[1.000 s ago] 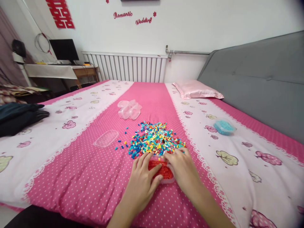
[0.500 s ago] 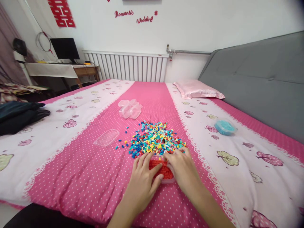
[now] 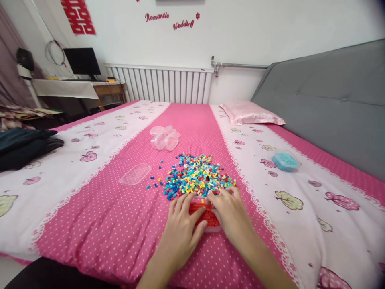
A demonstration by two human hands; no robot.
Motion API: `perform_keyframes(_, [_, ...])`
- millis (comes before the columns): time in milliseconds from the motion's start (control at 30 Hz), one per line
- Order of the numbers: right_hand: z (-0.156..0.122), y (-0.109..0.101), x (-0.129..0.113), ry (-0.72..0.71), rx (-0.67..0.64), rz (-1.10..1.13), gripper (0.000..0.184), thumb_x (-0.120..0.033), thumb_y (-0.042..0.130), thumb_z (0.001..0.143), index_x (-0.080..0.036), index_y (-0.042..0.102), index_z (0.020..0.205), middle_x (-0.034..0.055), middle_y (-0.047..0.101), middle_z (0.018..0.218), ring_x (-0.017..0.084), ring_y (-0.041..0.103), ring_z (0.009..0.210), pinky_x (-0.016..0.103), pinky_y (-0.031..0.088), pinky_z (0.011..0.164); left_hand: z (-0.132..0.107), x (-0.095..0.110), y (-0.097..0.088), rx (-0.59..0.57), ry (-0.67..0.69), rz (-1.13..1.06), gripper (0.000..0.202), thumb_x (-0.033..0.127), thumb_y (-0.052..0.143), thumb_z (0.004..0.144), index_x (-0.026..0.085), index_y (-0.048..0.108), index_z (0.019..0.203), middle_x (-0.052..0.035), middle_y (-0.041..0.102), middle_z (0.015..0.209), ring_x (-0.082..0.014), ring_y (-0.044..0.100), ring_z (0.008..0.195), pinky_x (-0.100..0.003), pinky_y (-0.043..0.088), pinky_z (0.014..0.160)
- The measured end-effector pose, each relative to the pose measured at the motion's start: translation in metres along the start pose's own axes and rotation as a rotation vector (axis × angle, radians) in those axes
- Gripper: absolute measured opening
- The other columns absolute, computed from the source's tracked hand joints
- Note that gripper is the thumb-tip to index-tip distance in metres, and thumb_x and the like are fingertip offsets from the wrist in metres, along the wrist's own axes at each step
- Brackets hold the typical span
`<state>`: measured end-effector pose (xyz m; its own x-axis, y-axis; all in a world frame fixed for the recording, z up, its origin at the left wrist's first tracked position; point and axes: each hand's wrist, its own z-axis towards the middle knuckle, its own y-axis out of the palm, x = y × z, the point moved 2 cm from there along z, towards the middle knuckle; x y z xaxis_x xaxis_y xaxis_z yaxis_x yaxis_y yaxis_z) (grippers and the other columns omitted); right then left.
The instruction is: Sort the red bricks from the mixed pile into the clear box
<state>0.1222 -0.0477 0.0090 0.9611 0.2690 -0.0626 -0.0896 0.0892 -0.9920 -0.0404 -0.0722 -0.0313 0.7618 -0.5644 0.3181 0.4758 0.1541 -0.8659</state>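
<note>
A clear plastic container filled with red building bricks sits on the bed between my hands. My left hand lies along its left side, fingers apart, with the index finger reaching over the red bricks and the thumb near the front rim. At the right side, my right hand has its fingers bent and drawn together over the far right corner; its fingertips are partly hidden, and what they hold cannot be made out. Just beyond the container spreads a pile of small multicoloured building bricks.
A clear lid lies left of the pile, with several loose bricks between. Farther back are stacked clear containers. On the right stand a container of light-blue bricks and a pink pillow. Dark clothing lies far left.
</note>
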Motion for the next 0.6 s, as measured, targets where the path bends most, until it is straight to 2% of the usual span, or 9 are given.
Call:
perform_keyframes(233, [0.0011,0.0014,-0.0001,-0.006,-0.012,0.005,0.021,-0.011,0.060,0.098,-0.025,0.075,0.098,0.0047,0.077,0.092,0.027,0.067,0.102,0.044,0.030,0.099,0.0005,0.0012,0.0000,-0.021,0.006,0.011,0.033,0.027,0.055,0.102,0.032,0.066,0.133,-0.0081,0.047,0.153,-0.0344,0.044,0.139,-0.064,0.040,0.116])
perform_keyframes(600, [-0.0014,0.0033,0.0049,-0.004,0.019,0.048,0.019,-0.014,0.061,0.097,-0.027,0.075,0.096,0.0049,0.076,0.089,0.027,0.066,0.097,0.041,0.031,0.097,0.0024,0.0041,-0.0015,-0.026,0.035,0.043,0.030,0.025,0.052,0.103,0.034,0.070,0.126,-0.0062,0.046,0.155,-0.0339,0.043,0.141,-0.064,0.037,0.117])
